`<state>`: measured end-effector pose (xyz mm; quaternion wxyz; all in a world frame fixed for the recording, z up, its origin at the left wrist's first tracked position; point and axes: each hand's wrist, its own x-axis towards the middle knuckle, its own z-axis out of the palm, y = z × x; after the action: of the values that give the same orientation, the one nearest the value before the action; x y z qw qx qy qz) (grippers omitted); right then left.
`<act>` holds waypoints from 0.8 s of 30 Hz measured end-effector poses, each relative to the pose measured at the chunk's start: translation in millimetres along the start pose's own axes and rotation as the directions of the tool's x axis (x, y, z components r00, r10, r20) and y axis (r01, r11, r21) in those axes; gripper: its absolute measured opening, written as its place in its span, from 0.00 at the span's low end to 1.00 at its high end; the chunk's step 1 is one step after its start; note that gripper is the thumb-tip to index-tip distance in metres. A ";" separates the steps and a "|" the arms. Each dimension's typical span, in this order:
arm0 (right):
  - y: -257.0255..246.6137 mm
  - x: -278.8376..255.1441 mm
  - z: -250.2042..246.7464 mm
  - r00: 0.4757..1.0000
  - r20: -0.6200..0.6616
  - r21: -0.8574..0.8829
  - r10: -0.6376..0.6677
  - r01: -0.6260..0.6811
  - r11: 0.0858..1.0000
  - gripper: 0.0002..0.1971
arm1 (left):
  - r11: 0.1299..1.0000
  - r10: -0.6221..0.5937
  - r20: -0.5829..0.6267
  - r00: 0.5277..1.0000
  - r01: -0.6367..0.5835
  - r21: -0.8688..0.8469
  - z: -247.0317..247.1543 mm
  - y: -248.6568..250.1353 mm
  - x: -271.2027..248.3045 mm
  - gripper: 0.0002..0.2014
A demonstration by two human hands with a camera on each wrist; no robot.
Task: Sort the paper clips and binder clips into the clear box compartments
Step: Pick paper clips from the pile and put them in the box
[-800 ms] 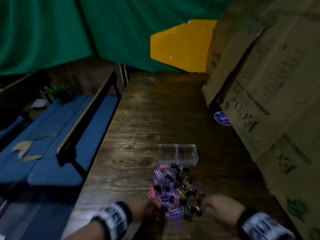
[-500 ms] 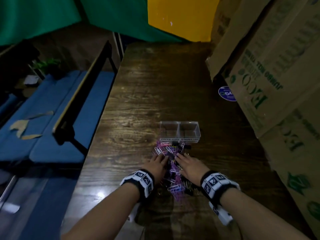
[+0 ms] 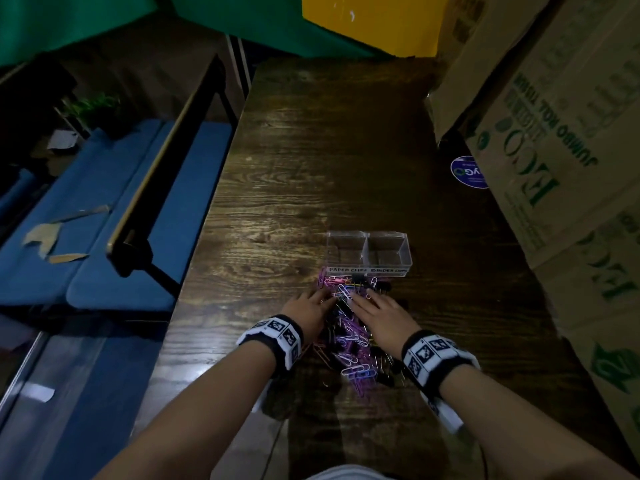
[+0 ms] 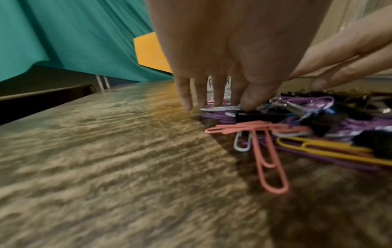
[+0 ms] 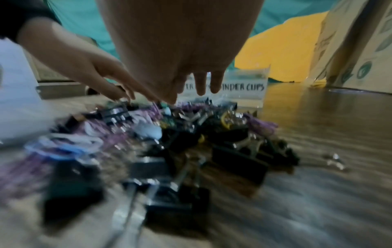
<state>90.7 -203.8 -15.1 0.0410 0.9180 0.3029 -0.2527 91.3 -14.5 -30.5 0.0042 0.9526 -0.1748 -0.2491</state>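
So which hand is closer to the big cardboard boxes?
Right. The right hand lies on the clip pile on the side toward the cardboard boxes; the left hand is on the far side.

Both hands palm-down side by side, left (image 3: 306,311) and right (image 3: 382,315), fingers extended forward, forearms outstretched

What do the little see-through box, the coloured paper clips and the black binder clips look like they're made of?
Box: likely clear hard plastic; the wood grain shows through its walls and its edges glint.
Paper clips: probably wire under a smooth coloured coating; thin bent loops in pink, yellow, purple and white.
Binder clips: seemingly black-painted metal bodies with bare shiny wire handles.
Table: dark wood or wood-look, glossy.
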 end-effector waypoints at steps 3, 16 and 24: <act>10.7 -1.6 5.2 0.999 0.039 -0.013 -0.004 0.004 1.000 0.41 | 0.999 0.020 -0.010 1.000 -0.020 -0.043 4.9 -4.9 2.5 0.29; 20.0 29.2 -13.3 0.983 -0.019 -0.159 -0.182 0.177 0.971 0.28 | 0.988 0.146 -0.068 0.987 -0.149 -0.040 -2.1 -23.3 11.5 0.29; 22.0 27.7 -14.6 0.985 0.010 -0.156 -0.173 0.172 0.973 0.19 | 0.995 0.060 -0.076 0.995 -0.066 -0.076 -9.6 -11.4 20.7 0.25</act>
<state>128.9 -203.5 -17.7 0.0899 0.8827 0.4005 -0.2290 116.5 -11.5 -33.0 0.0559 0.9542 -0.1947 -0.2202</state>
